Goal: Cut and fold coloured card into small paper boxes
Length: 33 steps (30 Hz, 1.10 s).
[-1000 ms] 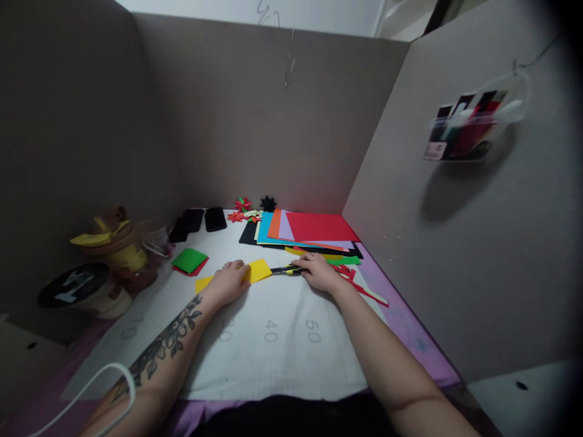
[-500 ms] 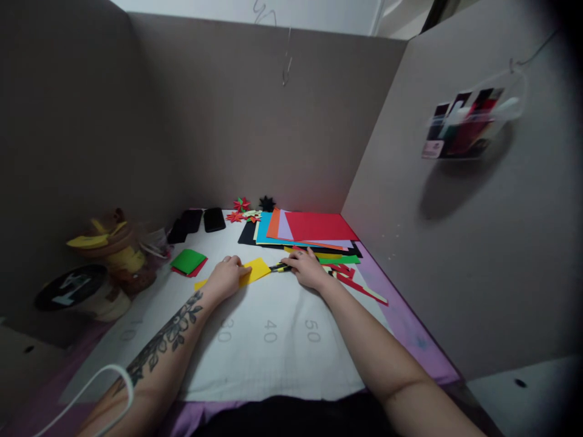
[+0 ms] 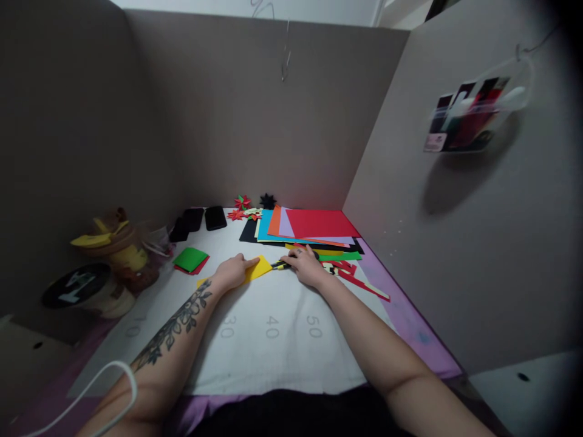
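Note:
A folded piece of yellow paper (image 3: 260, 271) lies flat on the white mat. My left hand (image 3: 231, 271) holds it down from the left, index finger stretched along its upper edge and the other fingers curled. Just past the paper's right corner is a slim black-and-yellow tool (image 3: 283, 264), scissors-like, its thin tip pointing left at the paper. My right hand (image 3: 305, 266) is closed over this tool and hides most of it, so its exact kind is unclear.
Coloured sheets (image 3: 319, 223) are stacked behind my right hand, with red and cream paper scraps (image 3: 359, 282) to the right. Green and red squares (image 3: 190, 260) lie left. Folded paper stars (image 3: 268, 201), dark phones (image 3: 215, 218) and pots (image 3: 113, 243) line the back and left.
My left index finger has straightened and slid toward the upper right edge of the yellow paper. The right hand stays over the tool. The view has shifted slightly.

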Available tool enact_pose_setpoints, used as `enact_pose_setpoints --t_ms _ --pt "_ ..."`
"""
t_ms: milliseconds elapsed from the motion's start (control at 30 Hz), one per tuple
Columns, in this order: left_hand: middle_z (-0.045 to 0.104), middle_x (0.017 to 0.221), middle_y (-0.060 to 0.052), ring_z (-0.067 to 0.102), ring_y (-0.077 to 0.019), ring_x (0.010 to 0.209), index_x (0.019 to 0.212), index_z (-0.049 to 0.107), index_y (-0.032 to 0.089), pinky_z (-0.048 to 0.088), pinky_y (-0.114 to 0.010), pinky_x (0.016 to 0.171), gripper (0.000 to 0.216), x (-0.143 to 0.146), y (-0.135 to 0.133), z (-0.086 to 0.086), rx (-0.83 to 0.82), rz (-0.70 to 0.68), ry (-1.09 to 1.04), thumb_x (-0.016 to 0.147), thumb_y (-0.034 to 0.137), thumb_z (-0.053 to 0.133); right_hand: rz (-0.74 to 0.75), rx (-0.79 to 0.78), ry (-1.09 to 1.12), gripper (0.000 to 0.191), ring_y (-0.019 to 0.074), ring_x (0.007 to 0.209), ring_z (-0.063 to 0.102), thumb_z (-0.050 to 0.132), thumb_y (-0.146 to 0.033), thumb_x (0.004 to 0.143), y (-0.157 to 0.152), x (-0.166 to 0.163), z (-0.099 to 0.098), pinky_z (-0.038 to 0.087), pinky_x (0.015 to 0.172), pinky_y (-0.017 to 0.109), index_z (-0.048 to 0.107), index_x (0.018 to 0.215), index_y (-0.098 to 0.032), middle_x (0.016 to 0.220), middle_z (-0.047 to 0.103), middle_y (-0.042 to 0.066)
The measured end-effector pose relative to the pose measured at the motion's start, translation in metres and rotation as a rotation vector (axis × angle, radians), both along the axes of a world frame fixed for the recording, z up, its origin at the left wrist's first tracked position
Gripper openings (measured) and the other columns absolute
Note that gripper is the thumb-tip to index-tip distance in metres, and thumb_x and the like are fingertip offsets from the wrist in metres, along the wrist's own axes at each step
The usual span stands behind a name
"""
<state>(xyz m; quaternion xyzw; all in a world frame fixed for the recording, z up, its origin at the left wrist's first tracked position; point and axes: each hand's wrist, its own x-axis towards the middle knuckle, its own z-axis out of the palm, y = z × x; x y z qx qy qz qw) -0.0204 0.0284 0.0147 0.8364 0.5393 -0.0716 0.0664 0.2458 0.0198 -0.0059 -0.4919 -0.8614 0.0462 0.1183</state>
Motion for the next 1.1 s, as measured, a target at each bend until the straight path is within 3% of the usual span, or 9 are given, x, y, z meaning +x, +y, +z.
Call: enact_pose_setpoints --t_ms 233,733,967,1100 --pt "0.056 0.106 -0.009 0.060 -0.0221 0.084 0.142 0.039 0.035 0.043 -0.029 0.075 0.055 0.003 -0.005 0.008 -0.008 0.014 -0.016 0.089 0.023 0.031 -0.020 0.005 -0.022 0.048 0.0228 0.113 0.044 0.045 -0.008 0.085 -0.009 0.009 0.001 0.008 0.107 0.060 0.057 0.124 -0.031 0.116 0.056 0.008" --pt "0.056 0.106 -0.009 0.060 -0.0224 0.085 0.142 0.038 0.038 0.043 -0.030 0.076 0.054 0.006 -0.009 0.013 -0.007 0.021 -0.027 0.091 0.022 0.031 -0.032 0.011 -0.048 0.045 0.0244 0.113 0.044 0.046 -0.011 0.085 -0.025 0.001 0.004 0.012 0.107 0.055 0.058 0.124 -0.031 0.114 0.056 0.009" --pt "0.058 0.108 -0.009 0.057 -0.0223 0.101 0.123 0.061 0.030 0.042 -0.028 0.087 0.040 -0.019 -0.007 0.009 0.046 0.027 -0.188 0.089 0.034 0.041 -0.039 -0.004 -0.050 0.047 0.0244 0.113 0.045 0.048 -0.011 0.084 -0.024 0.001 0.005 0.012 0.108 0.055 0.058 0.124 -0.031 0.117 0.055 0.008" --pt "0.060 0.106 -0.008 0.061 -0.0194 0.086 0.118 0.064 0.030 0.045 -0.027 0.079 0.038 -0.027 -0.012 0.015 -0.001 0.091 -0.153 0.084 0.033 0.047 -0.046 0.003 -0.047 0.047 0.0239 0.114 0.045 0.048 -0.011 0.084 -0.020 0.001 0.003 0.010 0.108 0.057 0.057 0.125 -0.032 0.118 0.055 0.008"
